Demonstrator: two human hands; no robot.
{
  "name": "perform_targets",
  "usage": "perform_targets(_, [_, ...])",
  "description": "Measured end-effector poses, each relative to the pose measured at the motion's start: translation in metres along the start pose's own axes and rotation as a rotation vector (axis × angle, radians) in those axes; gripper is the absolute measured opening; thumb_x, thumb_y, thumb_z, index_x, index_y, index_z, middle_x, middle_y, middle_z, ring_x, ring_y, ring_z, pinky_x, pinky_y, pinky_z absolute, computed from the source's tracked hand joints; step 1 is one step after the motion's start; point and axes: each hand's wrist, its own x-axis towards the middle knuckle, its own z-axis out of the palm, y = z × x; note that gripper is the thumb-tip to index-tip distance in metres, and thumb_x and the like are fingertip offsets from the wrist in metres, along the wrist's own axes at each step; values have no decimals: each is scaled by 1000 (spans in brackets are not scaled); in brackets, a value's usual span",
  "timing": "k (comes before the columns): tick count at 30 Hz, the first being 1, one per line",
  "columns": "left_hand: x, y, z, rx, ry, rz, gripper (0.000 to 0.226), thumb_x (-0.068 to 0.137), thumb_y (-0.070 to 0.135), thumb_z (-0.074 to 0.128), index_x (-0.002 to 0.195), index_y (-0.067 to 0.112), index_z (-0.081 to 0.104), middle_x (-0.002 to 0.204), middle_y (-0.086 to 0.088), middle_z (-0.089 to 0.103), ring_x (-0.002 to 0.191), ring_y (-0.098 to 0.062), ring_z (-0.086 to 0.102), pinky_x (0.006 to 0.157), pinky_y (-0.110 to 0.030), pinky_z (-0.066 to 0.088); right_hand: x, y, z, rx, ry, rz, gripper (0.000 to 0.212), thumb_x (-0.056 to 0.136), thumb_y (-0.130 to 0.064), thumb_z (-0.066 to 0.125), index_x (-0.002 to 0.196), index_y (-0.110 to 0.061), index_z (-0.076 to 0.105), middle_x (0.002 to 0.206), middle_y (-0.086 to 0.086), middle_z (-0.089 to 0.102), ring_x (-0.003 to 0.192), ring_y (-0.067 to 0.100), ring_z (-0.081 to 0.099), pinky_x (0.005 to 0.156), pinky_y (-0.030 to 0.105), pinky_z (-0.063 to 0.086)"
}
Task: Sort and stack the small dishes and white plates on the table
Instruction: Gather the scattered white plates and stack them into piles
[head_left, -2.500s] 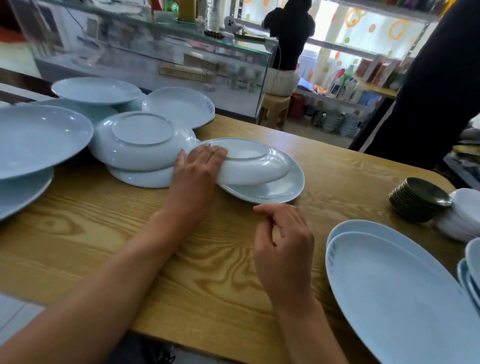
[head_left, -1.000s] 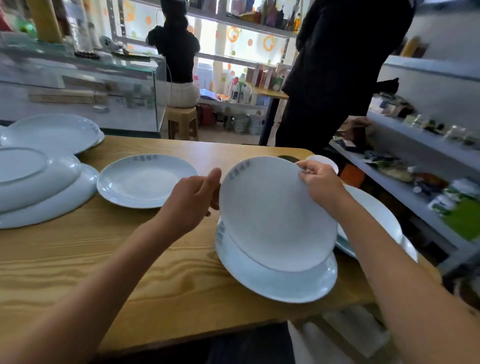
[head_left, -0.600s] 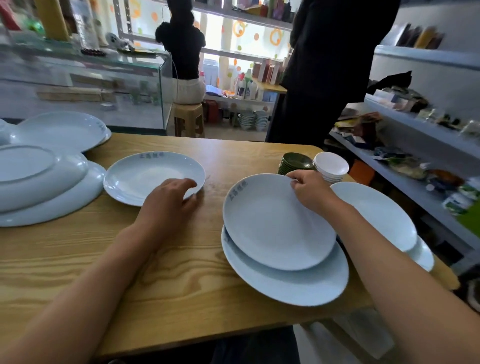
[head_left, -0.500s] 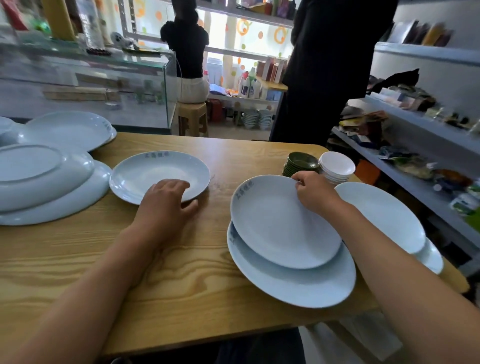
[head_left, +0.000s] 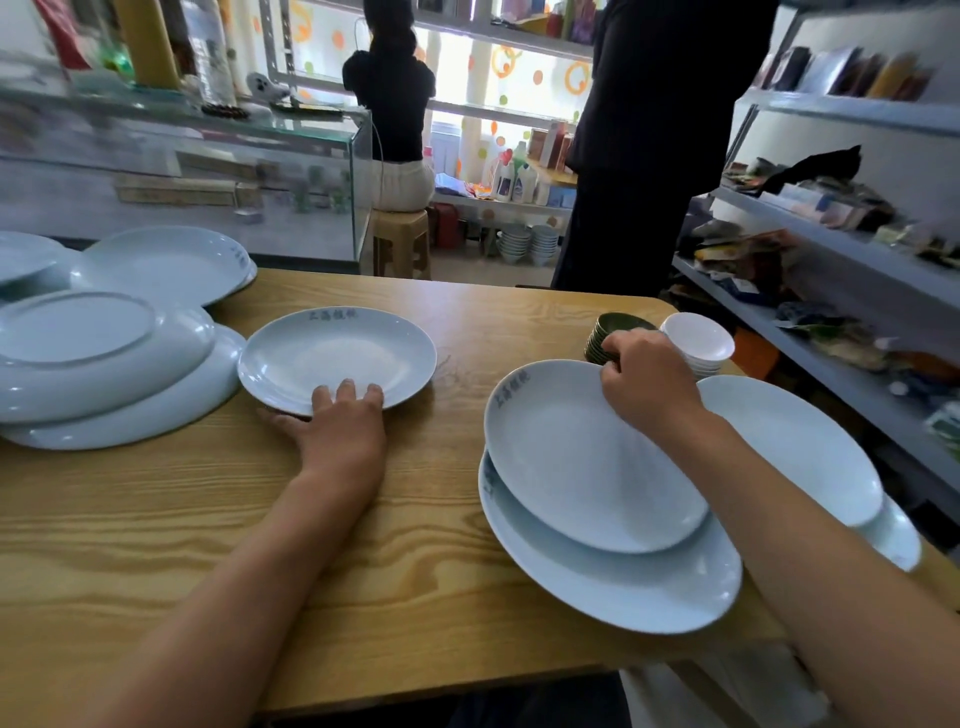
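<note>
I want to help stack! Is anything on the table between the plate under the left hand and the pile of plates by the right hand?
Nothing visible. Only bare table lies between the single plate that the left hand grips and the stack that the right hand holds.

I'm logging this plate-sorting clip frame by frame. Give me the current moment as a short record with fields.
left hand: fingers over the near rim of the single plate, thumb by its edge
right hand: grips the far rim of the top plate
top plate: lies on a larger plate
small dishes: green stack beside white stack, behind right hand
table: wooden
</note>
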Motion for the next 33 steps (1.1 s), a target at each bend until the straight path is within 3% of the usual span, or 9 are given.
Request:
perform_targets(5, [0, -4, -6, -114, 166, 57, 43, 94, 5, 45, 132, 24, 50, 124, -4, 55, 125, -30, 40, 97, -72, 30, -4, -49, -2, 23, 80, -208, 36, 86, -10, 54, 121, -10, 62, 121, 9, 62, 114, 26, 51, 101, 37, 38])
perform_targets(10, [-4, -4, -14, -293, 268, 111, 47, 91, -3, 48, 133, 17, 54, 134, -8, 56, 138, -29, 32, 99, -70, 32, -8, -100, -5, 119, -7, -357, 51, 84, -11, 55, 135, -15, 49, 135, 7, 53, 123, 25, 47, 105, 37, 35])
perform_targets(14, [-6, -1, -18, -337, 403, 227, 31, 94, 18, 53, 124, 16, 61, 127, -5, 63, 135, -30, 39, 96, -69, 36, -12, -126, 0, 56, -106, -465, 65, 88, -15, 58, 148, -21, 32, 154, 3, 34, 142, 22, 27, 116, 35, 20])
perform_targets(17, [-5, 0, -19, -314, 550, 326, 29, 91, 23, 56, 118, 16, 64, 119, -4, 67, 129, -30, 46, 97, -66, 37, -11, -131, 9, -71, -17, -542, 56, 92, -13, 59, 144, -20, 40, 154, 4, 34, 146, 21, 21, 117, 36, 13])
perform_targets(20, [-6, 1, -18, -360, 674, 436, 27, 91, 22, 57, 114, 12, 64, 114, -5, 67, 125, -31, 48, 96, -61, 39, -9, -130, 8, -105, 107, -630, 39, 90, -10, 64, 128, -16, 60, 141, 8, 52, 139, 27, 37, 116, 41, 18])
perform_targets(23, [-8, 3, -19, -404, 728, 537, 26, 94, 25, 53, 113, 11, 64, 114, -5, 66, 122, -31, 50, 93, -56, 42, -10, -123, 1, -131, 164, -709, 29, 88, -8, 67, 116, -15, 69, 127, 8, 63, 129, 27, 51, 111, 44, 32])
perform_targets(27, [-8, 4, -22, -420, 744, 632, 32, 93, 27, 56, 119, 9, 61, 122, -9, 61, 126, -31, 46, 99, -54, 40, -25, -107, -13, -66, 154, -704, 30, 84, -10, 72, 112, -17, 71, 114, 3, 70, 108, 22, 66, 90, 42, 55])
perform_targets(29, [-9, 6, -24, -429, 758, 644, 38, 92, 22, 59, 127, 8, 55, 131, -13, 54, 129, -33, 43, 103, -54, 38, -34, -95, -22, -13, 159, -647, 27, 81, -9, 74, 106, -19, 74, 107, 0, 73, 101, 21, 69, 81, 42, 59])
perform_targets(33, [-14, 8, -29, -448, 720, 633, 63, 85, 13, 66, 141, 9, 37, 147, -18, 37, 139, -34, 31, 108, -55, 34, -63, -66, -39, 4, 199, -552, 25, 82, -7, 74, 105, -19, 75, 110, -1, 72, 108, 21, 66, 89, 44, 54])
